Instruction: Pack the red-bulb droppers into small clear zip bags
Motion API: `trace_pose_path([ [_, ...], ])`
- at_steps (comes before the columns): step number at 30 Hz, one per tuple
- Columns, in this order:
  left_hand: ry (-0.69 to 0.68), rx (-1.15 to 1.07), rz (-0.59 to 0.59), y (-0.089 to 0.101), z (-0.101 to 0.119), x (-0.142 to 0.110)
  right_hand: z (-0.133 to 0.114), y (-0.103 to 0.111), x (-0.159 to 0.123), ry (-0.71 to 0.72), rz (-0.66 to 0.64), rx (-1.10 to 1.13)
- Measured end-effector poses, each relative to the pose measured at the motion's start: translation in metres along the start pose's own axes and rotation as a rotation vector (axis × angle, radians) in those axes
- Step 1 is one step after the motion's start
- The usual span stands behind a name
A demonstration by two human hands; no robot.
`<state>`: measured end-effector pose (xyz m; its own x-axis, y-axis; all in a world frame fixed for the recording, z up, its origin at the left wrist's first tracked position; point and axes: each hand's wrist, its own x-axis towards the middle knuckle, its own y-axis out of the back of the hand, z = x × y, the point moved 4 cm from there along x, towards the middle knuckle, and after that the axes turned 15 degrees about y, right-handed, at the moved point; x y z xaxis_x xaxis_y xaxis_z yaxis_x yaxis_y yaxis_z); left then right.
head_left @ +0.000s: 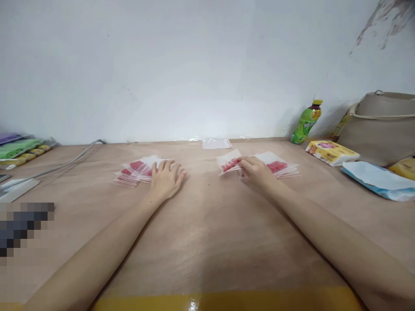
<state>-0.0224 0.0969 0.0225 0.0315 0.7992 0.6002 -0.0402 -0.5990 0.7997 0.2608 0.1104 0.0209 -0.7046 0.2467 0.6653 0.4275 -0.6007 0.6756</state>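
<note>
Between the thumb and fingers of my right hand (254,171) is a small clear plastic bag (229,161) with several red pieces inside. Beneath and beside that hand lies a fanned pile of similar bags (276,166), also with red contents. My left hand (166,178) rests palm down with its fingers spread, at the right edge of another pile of bags (134,169) holding red pieces. Its fingertips touch the white upper part of that pile. What the red pieces are is too small to tell.
A thin stack of white plastic bags (216,144) lies by the wall. Right: a green bottle (305,122), a yellow tissue pack (331,152), a blue-white packet (379,179) and a grey handbag (381,129). Left: a grey cable (73,160) and green packs (21,148).
</note>
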Motion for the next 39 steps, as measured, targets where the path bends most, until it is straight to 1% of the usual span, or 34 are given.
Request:
trace_pose_path([
  [2, 0.142, 0.088, -0.066, -0.004, -0.016, 0.003, 0.017, 0.011, -0.017, -0.071, -0.015, -0.002],
  [4, 0.223, 0.139, -0.133, -0.006, -0.029, 0.005, 0.028, 0.022, -0.035, -0.118, -0.061, -0.022],
  [7, 0.266, 0.156, -0.183, -0.008, -0.040, 0.007, 0.035, 0.036, -0.055, -0.144, -0.240, -0.104],
  [9, 0.281, 0.162, -0.207, -0.009, -0.043, 0.007, 0.033, 0.046, -0.059, -0.137, -0.329, -0.199],
  [11, 0.269, 0.160, -0.224, -0.010, -0.042, 0.006, 0.027, 0.054, -0.055, -0.141, -0.325, -0.285],
  [13, 0.234, 0.144, -0.230, -0.010, -0.035, 0.004, 0.019, 0.057, -0.046, -0.155, -0.261, -0.310],
  [16, 0.158, 0.094, -0.225, -0.009, -0.015, 0.000, 0.000, 0.050, -0.029, -0.146, -0.173, -0.239],
  [19, 0.053, 0.016, -0.239, -0.009, 0.017, -0.008, -0.023, 0.034, -0.010, -0.127, -0.124, -0.089],
  [22, -0.048, -0.072, -0.260, -0.012, 0.053, -0.018, -0.041, 0.017, 0.009, -0.151, -0.122, 0.120],
  [24, -0.085, -0.138, -0.276, -0.014, 0.071, -0.025, -0.048, 0.007, 0.018, -0.154, -0.145, 0.235],
  [25, -0.087, -0.211, -0.286, -0.014, 0.077, -0.027, -0.049, 0.003, 0.022, -0.147, -0.162, 0.271],
  [27, -0.102, -0.369, -0.293, -0.013, 0.081, -0.028, -0.049, -0.005, 0.025, -0.129, -0.198, 0.311],
  [30, -0.194, -0.541, -0.312, -0.010, 0.077, -0.025, -0.044, -0.013, 0.021, -0.137, -0.200, 0.313],
  [33, -0.272, -0.589, -0.339, -0.011, 0.067, -0.019, -0.042, -0.015, 0.013, -0.133, -0.154, 0.268],
  [36, -0.272, -0.618, -0.334, -0.014, 0.061, -0.015, -0.044, -0.014, 0.008, -0.098, -0.129, 0.281],
  [39, -0.256, -0.637, -0.330, -0.018, 0.060, -0.013, -0.045, -0.014, 0.005, -0.039, -0.097, 0.336],
])
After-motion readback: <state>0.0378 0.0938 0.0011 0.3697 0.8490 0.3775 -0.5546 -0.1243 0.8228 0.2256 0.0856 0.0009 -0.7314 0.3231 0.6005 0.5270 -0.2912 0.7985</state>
